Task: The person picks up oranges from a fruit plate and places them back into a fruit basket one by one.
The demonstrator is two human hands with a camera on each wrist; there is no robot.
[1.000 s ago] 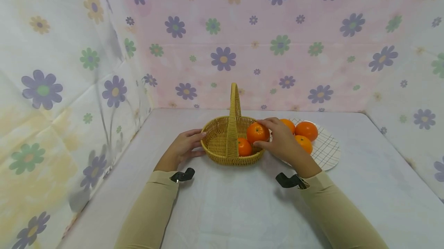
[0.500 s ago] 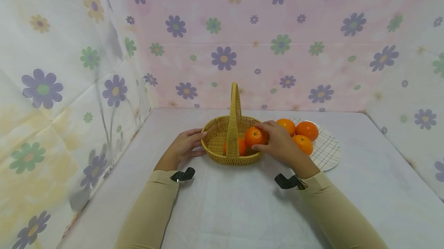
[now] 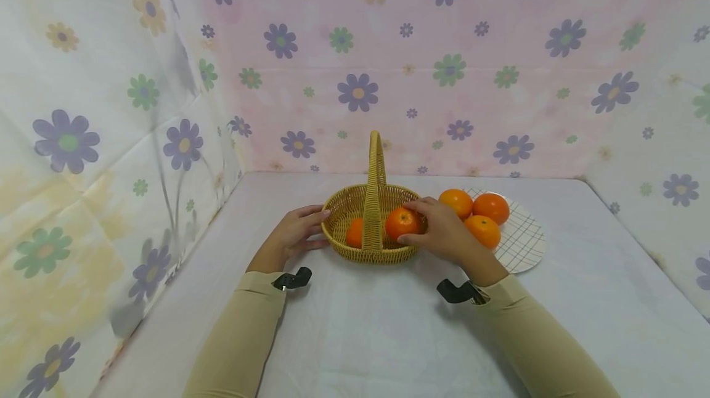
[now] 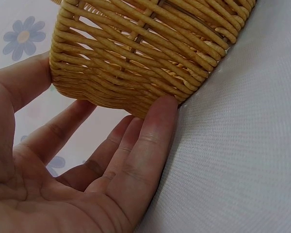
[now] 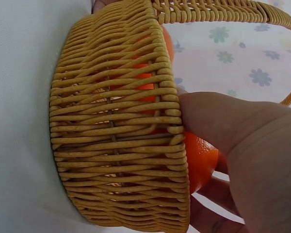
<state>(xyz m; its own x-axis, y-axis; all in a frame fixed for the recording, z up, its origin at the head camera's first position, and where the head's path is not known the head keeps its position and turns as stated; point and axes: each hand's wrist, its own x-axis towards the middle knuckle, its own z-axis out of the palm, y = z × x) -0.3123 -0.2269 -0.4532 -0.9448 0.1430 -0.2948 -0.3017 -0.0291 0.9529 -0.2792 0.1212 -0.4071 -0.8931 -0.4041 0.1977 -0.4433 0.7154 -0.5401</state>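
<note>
My right hand [image 3: 444,230] grips an orange [image 3: 403,223] inside the right half of an oval wicker basket [image 3: 346,249], thumb on the near side and fingers on the far side. Through the weave in the right wrist view, part of an orange [image 5: 200,162] shows beyond the rim, next to the thumb. Another orange [image 3: 354,234] lies in the basket, partly hidden by the tall handle [image 3: 373,201]. At the basket's left end my left hand [image 3: 291,231] rests its fingers against the outside. In the left wrist view, loosely extended fingertips [image 4: 161,109] touch the lower wicker wall.
Three oranges [image 3: 482,232] sit on a white plate [image 3: 527,241] with a dark grid pattern, right of the basket and partly behind the right hand. A white cloth [image 3: 355,330] covers the table. Flower-printed fabric [image 3: 410,53] stands behind and at both sides.
My right hand has lowered its orange and shifted it left, deeper into the basket. The other orange has rolled left past the handle. My left hand stays at the basket's end.
</note>
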